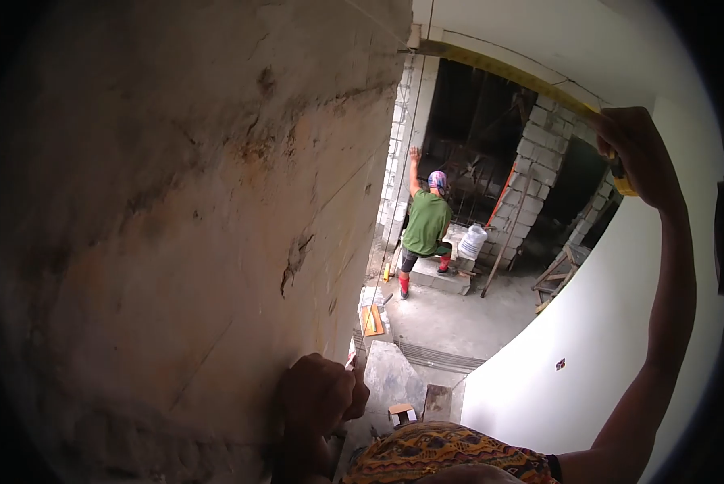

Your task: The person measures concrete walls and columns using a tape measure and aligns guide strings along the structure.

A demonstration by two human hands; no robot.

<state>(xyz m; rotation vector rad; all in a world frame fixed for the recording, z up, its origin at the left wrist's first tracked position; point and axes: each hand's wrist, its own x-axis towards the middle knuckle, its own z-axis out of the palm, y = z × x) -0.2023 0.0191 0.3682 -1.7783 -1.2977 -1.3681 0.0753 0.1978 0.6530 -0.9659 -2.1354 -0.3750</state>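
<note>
Wall (217, 210), own two hands (320, 394) (638, 153), one tape (523, 77)

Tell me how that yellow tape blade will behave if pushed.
The yellow tape blade looks long and thin, so it would probably flex or kink rather than stay rigid. Its stretch out from the right hand shows no clear support under the middle, so a push there might make it sag or swing.
</note>
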